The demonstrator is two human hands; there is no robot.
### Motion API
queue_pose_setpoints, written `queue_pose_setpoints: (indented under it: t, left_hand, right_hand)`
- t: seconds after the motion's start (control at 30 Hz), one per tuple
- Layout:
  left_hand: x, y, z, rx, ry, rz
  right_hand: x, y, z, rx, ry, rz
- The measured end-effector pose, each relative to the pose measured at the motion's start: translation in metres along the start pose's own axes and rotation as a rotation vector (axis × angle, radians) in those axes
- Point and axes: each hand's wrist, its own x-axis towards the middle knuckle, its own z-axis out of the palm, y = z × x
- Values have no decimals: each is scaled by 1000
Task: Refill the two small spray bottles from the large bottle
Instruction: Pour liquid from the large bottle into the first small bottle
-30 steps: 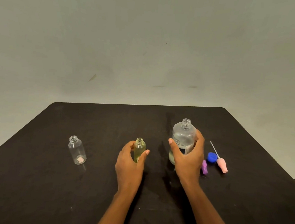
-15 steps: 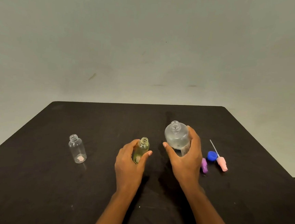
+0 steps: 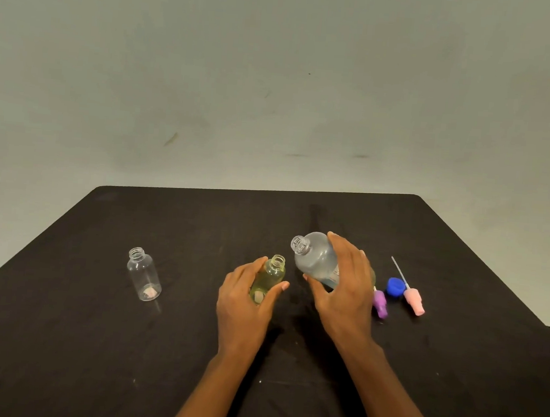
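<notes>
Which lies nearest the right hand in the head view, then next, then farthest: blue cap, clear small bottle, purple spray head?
1. purple spray head: just beside the right hand, on its right.
2. blue cap: a little further right.
3. clear small bottle: far left, beyond the left hand.

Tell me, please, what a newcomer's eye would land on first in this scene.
At the centre of the dark table, the right hand holds the uncapped large bottle tilted toward the open small bottle of yellowish liquid, which the left hand grips. A clear small bottle stands apart at the left; a blue cap, pink spray head and purple spray head lie at the right.
</notes>
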Motion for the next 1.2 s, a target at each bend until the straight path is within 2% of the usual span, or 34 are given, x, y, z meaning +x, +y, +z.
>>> queue_pose_setpoints:
  t: [0.4, 1.2]
  left_hand:
    - [-1, 2, 0, 0, -21, 0]
    - [1, 1, -2, 83, 16, 30]
  right_hand:
    - [-2, 1, 2, -54, -37, -67]
    - [0, -2, -4, -107, -39, -72]
